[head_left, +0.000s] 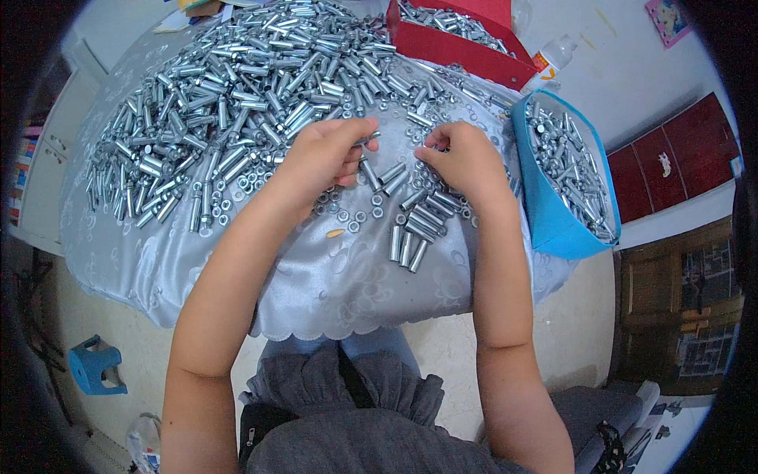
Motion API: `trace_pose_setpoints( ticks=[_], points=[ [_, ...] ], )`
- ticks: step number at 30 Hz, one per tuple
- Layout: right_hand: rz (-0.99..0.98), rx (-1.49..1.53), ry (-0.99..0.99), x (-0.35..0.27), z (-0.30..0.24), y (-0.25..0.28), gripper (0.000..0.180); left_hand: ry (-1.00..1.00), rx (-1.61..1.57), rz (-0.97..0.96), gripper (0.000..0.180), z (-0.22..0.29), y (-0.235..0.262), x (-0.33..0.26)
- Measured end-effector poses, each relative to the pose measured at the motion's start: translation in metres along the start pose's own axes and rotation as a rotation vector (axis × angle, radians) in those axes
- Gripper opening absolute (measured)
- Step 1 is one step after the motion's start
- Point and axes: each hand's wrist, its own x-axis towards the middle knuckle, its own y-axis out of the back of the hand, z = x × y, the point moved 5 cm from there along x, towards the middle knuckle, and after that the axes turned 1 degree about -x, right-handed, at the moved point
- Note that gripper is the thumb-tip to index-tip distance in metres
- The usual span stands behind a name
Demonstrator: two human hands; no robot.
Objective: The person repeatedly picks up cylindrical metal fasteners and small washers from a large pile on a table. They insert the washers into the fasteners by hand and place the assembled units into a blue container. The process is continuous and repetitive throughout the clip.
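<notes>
Head view: left fingers [348,168] half-curled, right fingers [444,132] almost pinched near metal sleeves [424,223]; whether either grips anything, I cannot tell.

Metal sleeve anchors [237,95] and hex nuts [360,216] are exceeding reliable count; one red box [454,57], one blue bin [562,237], one labelled bottle [558,54], one blue stool [96,365] are showing.

Gleams with smooth, polished-looking metal on the heaped bolts [260,87] and the loose nuts [360,216]. Shines with satin-like woven cloth on the patterned silvery tablecloth [304,304]. Shows a matt, fabric-like finish on the blue bin [549,217], low sheen on the red box [450,57]. Includes a clear plastic bottle [557,52], a smooth plastic stool [95,365], glossy pale floor [446,359] and matt grey cloth on the garment [379,442].
</notes>
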Motion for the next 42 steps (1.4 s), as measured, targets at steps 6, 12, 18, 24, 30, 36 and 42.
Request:
trace_pose_setpoints(
  ticks=[6,12,18,24,30,36,42],
  points=[
    [0.001,0.002,0.096,0.0,-0.002,-0.004,0.024,-0.008,0.016,-0.015,0.026,-0.001,0.0,0.001],
    [-0.02,0.094,0.181,0.0,-0.004,-0.008,0.02,-0.005,0.033,-0.017,0.026,-0.001,-0.001,0.0],
    [-0.008,0.23,0.222,0.001,-0.012,-0.008,0.021,-0.003,0.043,-0.018,0.027,-0.003,-0.002,0.001],
    [-0.029,1.05,0.307,-0.002,-0.038,0.004,0.022,-0.021,0.026,-0.04,0.025,-0.003,-0.001,0.002],
    [-0.062,1.101,0.342,-0.005,-0.048,-0.001,0.028,-0.032,-0.085,0.008,0.02,-0.001,0.0,0.002],
    [0.0,1.092,0.416,-0.007,-0.053,0.0,0.025,-0.068,-0.042,0.039,0.021,-0.001,0.004,0.003],
    [0.003,1.079,0.434,-0.009,-0.055,-0.005,0.021,-0.206,0.123,0.175,0.026,0.006,0.006,-0.003]
  ],
)
